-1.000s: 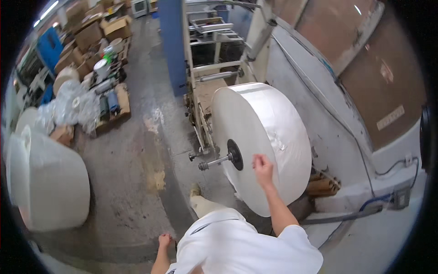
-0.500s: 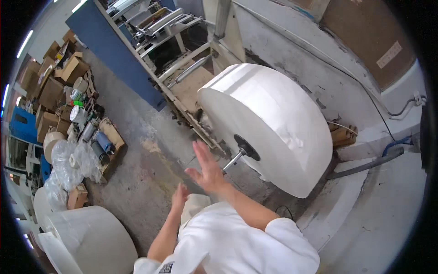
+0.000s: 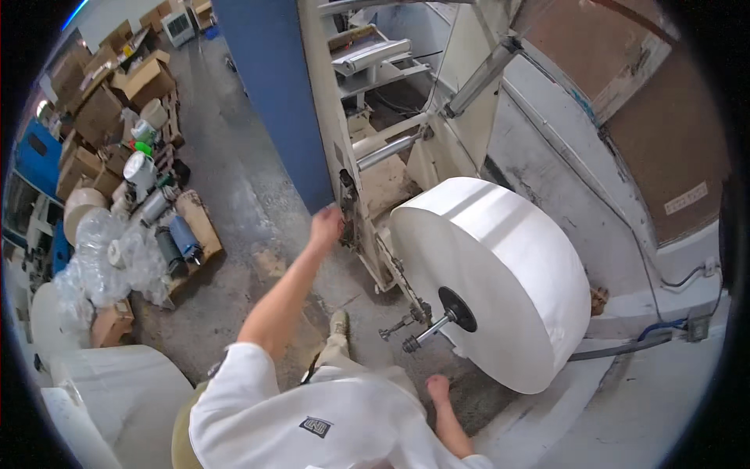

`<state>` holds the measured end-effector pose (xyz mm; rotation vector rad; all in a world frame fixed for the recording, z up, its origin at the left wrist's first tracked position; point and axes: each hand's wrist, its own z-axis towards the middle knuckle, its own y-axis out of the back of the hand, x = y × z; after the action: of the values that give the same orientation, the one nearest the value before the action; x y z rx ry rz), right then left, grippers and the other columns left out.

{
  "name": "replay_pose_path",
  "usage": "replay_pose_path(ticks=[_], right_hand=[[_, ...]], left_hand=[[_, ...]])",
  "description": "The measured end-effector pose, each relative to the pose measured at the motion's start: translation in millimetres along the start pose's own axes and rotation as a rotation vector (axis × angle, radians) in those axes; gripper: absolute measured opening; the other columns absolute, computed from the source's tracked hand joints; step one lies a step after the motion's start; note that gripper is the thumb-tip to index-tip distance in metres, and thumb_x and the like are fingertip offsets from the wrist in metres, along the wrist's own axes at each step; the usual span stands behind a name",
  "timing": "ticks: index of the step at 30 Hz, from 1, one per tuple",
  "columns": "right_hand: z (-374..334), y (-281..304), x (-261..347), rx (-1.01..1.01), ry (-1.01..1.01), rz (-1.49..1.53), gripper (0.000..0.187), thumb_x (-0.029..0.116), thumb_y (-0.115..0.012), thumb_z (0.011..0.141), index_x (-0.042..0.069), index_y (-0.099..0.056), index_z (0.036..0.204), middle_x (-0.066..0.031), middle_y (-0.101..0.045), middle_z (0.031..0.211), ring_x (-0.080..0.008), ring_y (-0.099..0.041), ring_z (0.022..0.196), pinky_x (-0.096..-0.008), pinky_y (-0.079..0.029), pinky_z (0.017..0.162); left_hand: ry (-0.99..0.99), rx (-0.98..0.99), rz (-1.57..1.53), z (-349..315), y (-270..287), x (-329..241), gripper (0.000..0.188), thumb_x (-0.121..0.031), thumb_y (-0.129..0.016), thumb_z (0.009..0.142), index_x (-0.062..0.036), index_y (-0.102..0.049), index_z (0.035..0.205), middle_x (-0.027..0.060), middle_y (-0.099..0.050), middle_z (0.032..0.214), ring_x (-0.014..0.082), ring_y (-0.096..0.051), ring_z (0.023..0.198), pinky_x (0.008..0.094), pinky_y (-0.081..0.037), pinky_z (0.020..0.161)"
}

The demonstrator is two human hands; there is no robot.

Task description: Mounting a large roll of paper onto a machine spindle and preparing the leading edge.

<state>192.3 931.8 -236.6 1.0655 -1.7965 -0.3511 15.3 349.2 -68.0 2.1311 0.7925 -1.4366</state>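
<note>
My left hand (image 3: 326,227) reaches forward with curled fingers to the dark metal fittings (image 3: 348,203) on the side of the cream machine frame (image 3: 332,117). What its fingertips hold there is too small to make out. Low at my right side, my right hand (image 3: 439,387) is closed with nothing visible in it, apart from the shaft. A big white roll (image 3: 437,250), seemingly of paper, stands on edge to the right. Through its black hub (image 3: 458,309) runs a steel shaft (image 3: 430,332), whose end points toward me.
A blue panel (image 3: 273,94) rises beside the frame. Cardboard boxes (image 3: 144,78), plastic wrap (image 3: 101,250) and cylinders crowd pallets at left. Another large white roll (image 3: 125,399) stands near left. At right, a dark hose (image 3: 621,349) runs along the wall's base.
My left hand has gone forward to the machine frame. The right hand has dropped from in front of the shaft to my side, its fingers now curled. The view has shifted.
</note>
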Motion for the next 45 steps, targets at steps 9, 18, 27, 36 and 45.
replay_pose_path(ticks=[9,18,27,36,45], right_hand=[[-104.6,-80.8,-37.2,-0.072,-0.312,0.391,0.016,-0.001,-0.05,0.075,0.002,-0.066,0.073,-0.0052,-0.06,0.064,-0.0146,-0.056,0.059,-0.0293,-0.046,0.053],[-114.8,-61.1,41.7,0.016,-0.173,0.06,0.019,0.002,-0.049,0.079,0.001,-0.068,0.078,-0.0056,-0.061,0.067,-0.0167,-0.056,0.058,-0.0327,-0.047,0.054],[-97.6,-54.5,72.0,-0.421,-0.458,0.462,0.023,0.021,-0.053,0.091,0.002,-0.067,0.087,-0.0042,-0.061,0.067,-0.0123,-0.057,0.058,-0.0269,-0.045,0.051],[-117.6,-45.5,48.2,-0.213,-0.443,0.424,0.028,0.027,-0.058,0.091,0.001,-0.067,0.091,-0.0045,-0.063,0.072,-0.0122,-0.06,0.061,-0.0271,-0.049,0.053],[-159.8,-10.9,-36.2,-0.234,-0.419,0.815,0.023,0.02,-0.057,0.092,-0.001,-0.065,0.098,-0.0058,-0.064,0.072,-0.0141,-0.062,0.06,-0.0269,-0.05,0.053]], left_hand=[[0.408,0.018,0.066,115.4,1.9,92.7,0.033,-0.036,-0.051,0.093,-0.0085,-0.058,0.111,0.0042,-0.049,0.075,0.0197,-0.049,0.067,0.0396,-0.047,0.061],[0.405,0.031,-0.321,136.0,35.1,125.7,0.037,-0.04,-0.054,0.094,-0.0079,-0.057,0.112,0.0068,-0.063,0.09,0.0202,-0.063,0.083,0.0369,-0.054,0.071],[0.181,0.448,0.786,38.8,113.8,324.6,0.026,-0.027,-0.057,0.087,-0.0039,-0.061,0.077,0.0049,-0.059,0.073,0.0186,-0.051,0.066,0.0401,-0.04,0.057],[0.476,0.769,0.769,-124.1,104.7,356.5,0.036,-0.036,-0.063,0.081,-0.0032,-0.069,0.094,0.0151,-0.068,0.086,0.0262,-0.067,0.083,0.0395,-0.051,0.072],[0.129,0.622,0.935,-205.4,15.3,298.8,0.031,-0.031,-0.061,0.089,-0.002,-0.065,0.081,0.0042,-0.061,0.067,0.0134,-0.056,0.056,0.0307,-0.045,0.05]])
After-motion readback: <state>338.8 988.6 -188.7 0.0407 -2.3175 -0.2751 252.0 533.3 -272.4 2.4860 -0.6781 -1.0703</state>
